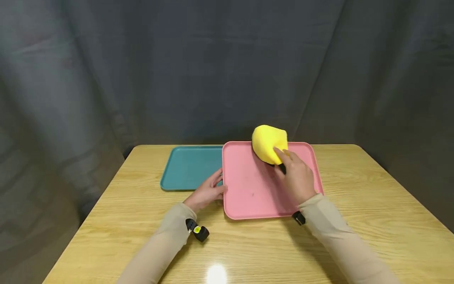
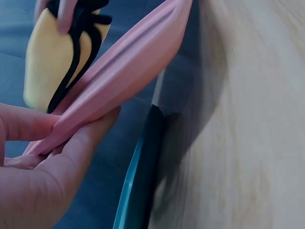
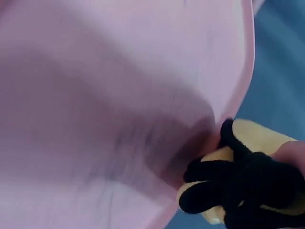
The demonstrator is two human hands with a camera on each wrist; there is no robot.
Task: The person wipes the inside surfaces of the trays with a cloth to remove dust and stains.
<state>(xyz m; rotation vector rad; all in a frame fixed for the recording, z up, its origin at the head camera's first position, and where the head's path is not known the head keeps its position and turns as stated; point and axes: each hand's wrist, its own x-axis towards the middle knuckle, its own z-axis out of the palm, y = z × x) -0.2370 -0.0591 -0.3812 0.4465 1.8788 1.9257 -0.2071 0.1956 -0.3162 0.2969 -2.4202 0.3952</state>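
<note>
A pink tray (image 1: 244, 199) is gripped at its left edge by my left hand (image 1: 205, 192), thumb on one face and fingers on the other. The left wrist view shows the tray lifted off the table and tilted. At the tray's far edge, my right hand (image 1: 298, 177) pinches a soft yellow plush thing (image 1: 266, 138) with floppy black strips (image 3: 209, 176) on its underside. Its exact kind is unclear. Whether the plush touches the tray's surface cannot be told.
A teal tray (image 1: 188, 169) lies on the wooden table (image 1: 142, 221), partly behind the pink tray. Dark grey curtains (image 1: 213, 71) hang behind and at both sides of the table. Each wrist wears a black strap; the left strap (image 1: 191, 225) carries a small device.
</note>
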